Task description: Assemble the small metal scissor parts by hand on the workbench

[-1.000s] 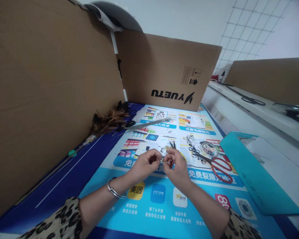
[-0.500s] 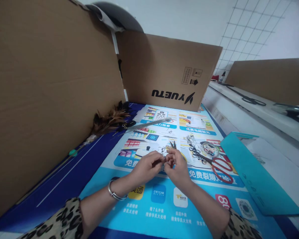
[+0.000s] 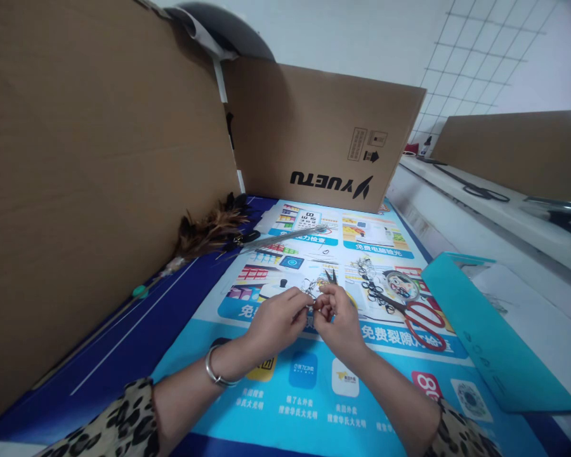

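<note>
My left hand [image 3: 282, 317] and my right hand [image 3: 337, 316] meet over the printed mat [image 3: 209, 406], fingertips pinched close together. Whatever lies between the fingers is too small to make out. Just beyond the fingertips is a loose cluster of thin wire pieces [image 3: 310, 285]. Dark pointed blades [image 3: 332, 277] stick up behind my right hand; their handles are hidden. Right of that hand lie red-handled scissors [image 3: 424, 325], beside several black looped pieces [image 3: 375, 295] and a small round dish [image 3: 402, 285].
A bundle of straight thin wires [image 3: 290, 237] lies farther back. On the left, a feather duster [image 3: 209, 222] rests by a tall cardboard panel [image 3: 99, 158]. Another cardboard panel [image 3: 323, 127] stands behind. A turquoise box [image 3: 495, 343] holding white paper sits at the right.
My left hand has shifted slightly, its wrist turning a little and its fingertips drawing in. My right hand stays almost in place.
</note>
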Demonstrator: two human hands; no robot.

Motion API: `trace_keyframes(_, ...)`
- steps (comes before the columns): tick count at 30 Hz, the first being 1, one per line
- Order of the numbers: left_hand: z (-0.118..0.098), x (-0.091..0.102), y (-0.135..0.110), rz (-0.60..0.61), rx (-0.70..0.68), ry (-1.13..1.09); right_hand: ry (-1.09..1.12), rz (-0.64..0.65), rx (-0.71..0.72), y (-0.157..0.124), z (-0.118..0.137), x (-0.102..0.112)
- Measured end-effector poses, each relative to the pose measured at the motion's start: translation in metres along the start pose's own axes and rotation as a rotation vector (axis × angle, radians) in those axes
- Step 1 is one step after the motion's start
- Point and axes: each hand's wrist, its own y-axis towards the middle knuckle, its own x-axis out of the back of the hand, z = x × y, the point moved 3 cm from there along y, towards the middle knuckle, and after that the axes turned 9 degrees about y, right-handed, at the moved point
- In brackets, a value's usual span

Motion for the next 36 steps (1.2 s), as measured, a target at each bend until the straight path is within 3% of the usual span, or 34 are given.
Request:
trace_keyframes(4,-0.004,0.003,-0.001,-0.023,-0.027,0.21,0.0,0.011,0.002,-0.002,0.003,-0.001)
trace_keyframes(8,-0.006,0.004,-0.001,-0.014,-0.045,0.258,0.016,0.023,-0.01,-0.004,0.005,-0.002)
trace_keyframes(16,-0.002,0.007,0.001,0.014,0.025,0.036,0.116,0.052,0.012,-0.003,0.012,0.001)
trace_keyframes(27,-0.001,0.007,0.004,0.028,-0.083,-0.09,0.021,-0.016,0.047,0.004,0.01,0.012)
trace_keyframes(36,0.006,0.007,0.007,0.013,0.019,-0.238,-0.063,0.012,0.038,0.004,0.007,0.011)
